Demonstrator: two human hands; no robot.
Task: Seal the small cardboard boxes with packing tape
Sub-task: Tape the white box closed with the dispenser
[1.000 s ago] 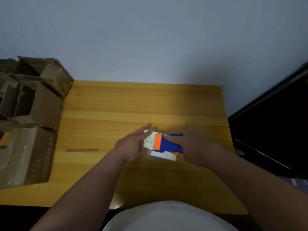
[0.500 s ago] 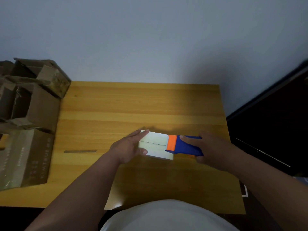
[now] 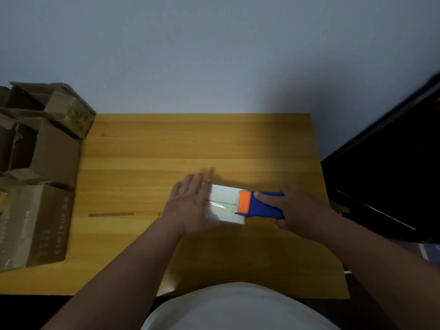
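On table (image 3: pixel 166 148), left hand (image 3: pixel 190 206) now flattened on box (image 3: pixel 225 206); right hand (image 3: pixel 302 213) grips dispenser (image 3: pixel 259 206), pulled rightward

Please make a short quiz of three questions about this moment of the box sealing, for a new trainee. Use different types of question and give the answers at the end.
1. True or false: the left hand lies flat, fingers straight, on the left end of the small white box.
2. Multiple choice: what does the right hand grip? A) scissors B) the blue and orange tape dispenser C) a marker
3. Short answer: where do the brown cardboard boxes stand in relation to the wooden table?

Key
1. True.
2. B.
3. At its left edge, stacked near the wall.
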